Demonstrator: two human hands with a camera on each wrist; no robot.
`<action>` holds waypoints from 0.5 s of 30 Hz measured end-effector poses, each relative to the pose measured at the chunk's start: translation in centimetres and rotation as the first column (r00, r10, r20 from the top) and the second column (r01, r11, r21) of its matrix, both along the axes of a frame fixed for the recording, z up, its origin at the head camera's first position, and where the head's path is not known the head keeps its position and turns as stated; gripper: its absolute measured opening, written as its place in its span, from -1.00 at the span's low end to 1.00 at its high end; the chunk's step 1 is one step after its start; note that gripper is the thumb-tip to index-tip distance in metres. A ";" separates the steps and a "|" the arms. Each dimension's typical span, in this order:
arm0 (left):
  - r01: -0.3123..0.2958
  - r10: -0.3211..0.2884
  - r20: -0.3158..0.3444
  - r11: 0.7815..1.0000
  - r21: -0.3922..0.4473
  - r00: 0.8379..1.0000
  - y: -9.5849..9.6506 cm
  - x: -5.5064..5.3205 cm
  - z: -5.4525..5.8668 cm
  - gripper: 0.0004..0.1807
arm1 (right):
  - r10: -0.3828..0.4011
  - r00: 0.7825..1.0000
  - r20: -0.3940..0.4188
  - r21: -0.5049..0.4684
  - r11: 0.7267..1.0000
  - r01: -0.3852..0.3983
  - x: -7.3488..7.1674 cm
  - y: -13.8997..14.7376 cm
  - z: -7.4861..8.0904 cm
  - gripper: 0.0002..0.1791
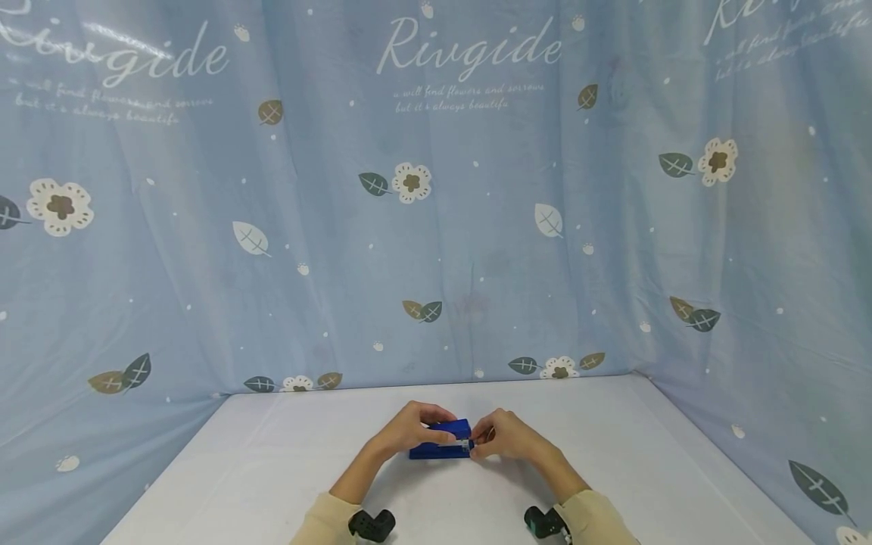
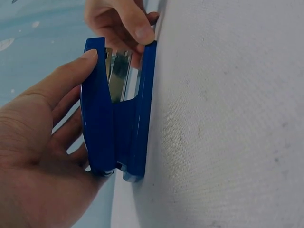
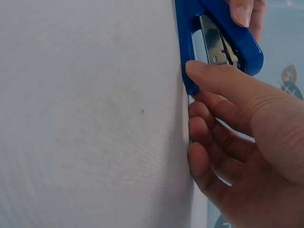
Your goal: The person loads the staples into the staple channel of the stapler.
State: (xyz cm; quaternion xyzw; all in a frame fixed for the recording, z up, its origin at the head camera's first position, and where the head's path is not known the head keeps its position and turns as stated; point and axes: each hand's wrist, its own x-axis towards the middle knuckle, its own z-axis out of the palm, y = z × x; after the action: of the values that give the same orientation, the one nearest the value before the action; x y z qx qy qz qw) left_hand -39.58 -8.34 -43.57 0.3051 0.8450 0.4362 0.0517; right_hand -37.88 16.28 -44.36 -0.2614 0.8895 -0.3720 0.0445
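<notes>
A blue stapler (image 1: 439, 452) lies lengthwise on the white table, its upper arm lifted off the base at the front end. Between the two parts a silver metal magazine (image 2: 119, 76) shows. My left hand (image 1: 409, 433) grips the upper arm from the left, thumb on the near side and fingers on the far side. At the front end, my right hand (image 1: 512, 434) pinches the tip of the base. In the right wrist view, the right thumb (image 3: 209, 73) presses on that tip, and the index finger is partly hidden behind it. The other right fingers curl loosely.
The white table (image 1: 272, 469) reaches back to a blue patterned curtain (image 1: 477, 227), which surrounds it at the back and sides. Dark devices (image 1: 372, 525) sit at both wrists, by the cream sleeves (image 1: 327, 522).
</notes>
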 end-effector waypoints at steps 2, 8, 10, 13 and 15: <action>-0.001 0.001 0.004 1.000 0.002 1.000 0.0 0.0 -0.1 -0.65 | -0.003 1.000 0.001 0.004 1.000 0.003 0.0 0.1 0.0 -0.75; 0.004 -0.004 0.000 1.000 0.007 1.000 0.3 0.1 -0.2 -0.67 | -0.015 1.000 -0.006 0.018 1.000 0.015 0.3 0.1 0.0 -0.76; 0.007 -0.007 -0.006 1.000 0.012 1.000 0.3 0.2 -0.2 -0.68 | -0.016 1.000 -0.009 0.020 1.000 0.016 0.4 0.2 0.0 -0.76; 0.013 -0.013 -0.006 1.000 0.024 1.000 0.4 0.2 -0.2 -0.69 | -0.018 1.000 -0.010 0.020 1.000 0.019 0.4 0.2 0.1 -0.76; 0.013 -0.013 -0.002 1.000 0.028 1.000 0.5 0.3 -0.3 -0.69 | -0.019 1.000 -0.008 0.015 1.000 0.020 0.5 0.2 0.1 -0.76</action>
State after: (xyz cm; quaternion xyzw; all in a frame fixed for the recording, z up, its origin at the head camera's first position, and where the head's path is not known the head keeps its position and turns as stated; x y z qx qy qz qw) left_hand -39.33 -7.87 -43.85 0.3116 0.8369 0.4473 0.0495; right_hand -37.40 16.49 -44.28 -0.2538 0.8950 -0.3646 0.0395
